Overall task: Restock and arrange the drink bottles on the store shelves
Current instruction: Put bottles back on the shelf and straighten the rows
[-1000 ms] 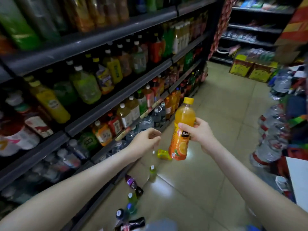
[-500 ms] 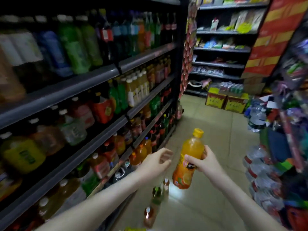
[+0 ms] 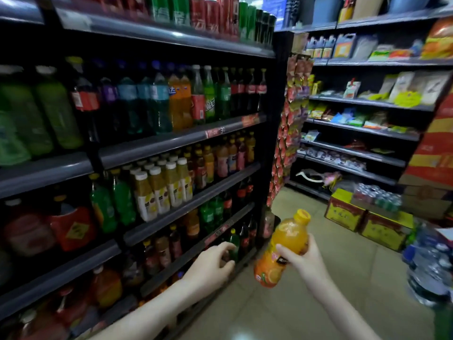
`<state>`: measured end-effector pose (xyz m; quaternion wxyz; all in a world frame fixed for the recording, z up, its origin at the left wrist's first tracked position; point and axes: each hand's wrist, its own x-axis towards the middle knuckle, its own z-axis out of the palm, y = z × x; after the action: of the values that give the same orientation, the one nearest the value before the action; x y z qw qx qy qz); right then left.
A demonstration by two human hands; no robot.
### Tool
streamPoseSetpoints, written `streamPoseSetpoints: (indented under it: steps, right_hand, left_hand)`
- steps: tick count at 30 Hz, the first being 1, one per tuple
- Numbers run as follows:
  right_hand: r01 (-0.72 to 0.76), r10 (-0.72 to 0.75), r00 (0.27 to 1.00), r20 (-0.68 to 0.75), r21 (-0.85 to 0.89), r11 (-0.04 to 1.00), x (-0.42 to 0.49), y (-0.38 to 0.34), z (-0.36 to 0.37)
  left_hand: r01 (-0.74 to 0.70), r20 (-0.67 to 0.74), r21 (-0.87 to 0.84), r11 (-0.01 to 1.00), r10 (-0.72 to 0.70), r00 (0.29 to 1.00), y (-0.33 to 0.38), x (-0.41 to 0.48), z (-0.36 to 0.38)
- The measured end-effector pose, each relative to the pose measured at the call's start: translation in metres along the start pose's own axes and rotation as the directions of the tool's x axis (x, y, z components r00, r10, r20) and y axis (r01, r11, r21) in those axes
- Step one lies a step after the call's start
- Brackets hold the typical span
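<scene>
An orange juice bottle (image 3: pixel 286 238) is gripped around its middle by the right hand (image 3: pixel 306 260). It is tilted, with the yellow cap up and away from the person. It is held in the air over the floor (image 3: pixel 343 285), near the end of the drink shelves (image 3: pixel 157 146) and not yet on any tier. The left hand (image 3: pixel 208 266) is held low in front of a lower shelf rail, fingers loosely curled and nothing grasped (contact with the rail cannot be told).

The likeliest failure is judged to be a slip. Only 1 hand is closed on the smooth label, and a fall onto the hard floor would be the result. A second risk lies in the packed rows: if the bottle is pushed into a tight gap, neighbours could be toppled or nudged over the front edge. The small green bottle (image 3: pixel 234 242) just beside the left fingertips could be knocked by a careless reach. A wrong tier could also be chosen, since the lower labels are blurred.

Each tier is fronted by a grey rail, and little headroom is left above the caps, so a low, level entry would be needed. Open floor is seen to the right of the shelves. It is bounded further off by yellow cartons (image 3: pixel 345 212) and wrapped water bottles (image 3: pixel 431 271). The shelf end is hung with snack strips (image 3: pixel 286 133), which could be brushed by a wide swing.
</scene>
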<state>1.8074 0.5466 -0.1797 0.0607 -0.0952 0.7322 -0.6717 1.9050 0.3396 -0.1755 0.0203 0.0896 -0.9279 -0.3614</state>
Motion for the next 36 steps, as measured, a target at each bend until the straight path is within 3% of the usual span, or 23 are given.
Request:
streamPoseSetpoints:
  steps: [10, 14, 19, 25, 30, 33, 35, 36]
  right_hand:
    - [0.011, -0.017, 0.986, 0.164, 0.038, 0.999, 0.248, 0.038, 0.022]
    - [-0.003, -0.011, 0.982, 0.189, 0.074, 0.997, 0.333, 0.034, 0.03]
    - [0.042, -0.074, 0.944, 0.321, 0.108, 0.993, 0.419, 0.035, 0.05]
    - [0.195, -0.174, 0.831, 0.528, 0.015, 0.981, 0.499, 0.029, 0.084]
    - [0.366, -0.306, 0.681, 0.666, 0.052, 0.929, 0.552, -0.028, 0.093]
    - [0.427, -0.415, 0.596, 0.687, 0.167, 0.889, 0.572, -0.071, 0.098]
    - [0.433, -0.477, 0.557, 0.68, 0.253, 0.865, 0.577, -0.095, 0.103]
    - [0.434, -0.501, 0.539, 0.677, 0.287, 0.854, 0.578, -0.105, 0.107]
  left_hand:
    - [0.124, -0.219, -0.009, 0.992, -0.123, 0.968, -0.024, 0.216, 0.007]
    - [0.18, -0.326, 0.1, 0.979, -0.138, 0.935, -0.028, 0.28, 0.001]
    - [0.255, -0.342, 0.215, 0.943, -0.172, 0.924, -0.038, 0.338, -0.003]
    - [0.337, -0.53, 0.238, 0.911, -0.169, 0.831, -0.041, 0.406, -0.005]
    - [0.227, -0.717, 0.308, 0.924, 0.068, 0.694, -0.007, 0.45, -0.045]
    - [0.06, -0.659, 0.255, 0.965, 0.128, 0.741, 0.019, 0.462, -0.066]
    - [0.054, -0.642, 0.202, 0.978, 0.09, 0.761, 0.034, 0.468, -0.071]
    - [0.083, -0.674, 0.197, 0.977, 0.073, 0.735, 0.039, 0.471, -0.074]
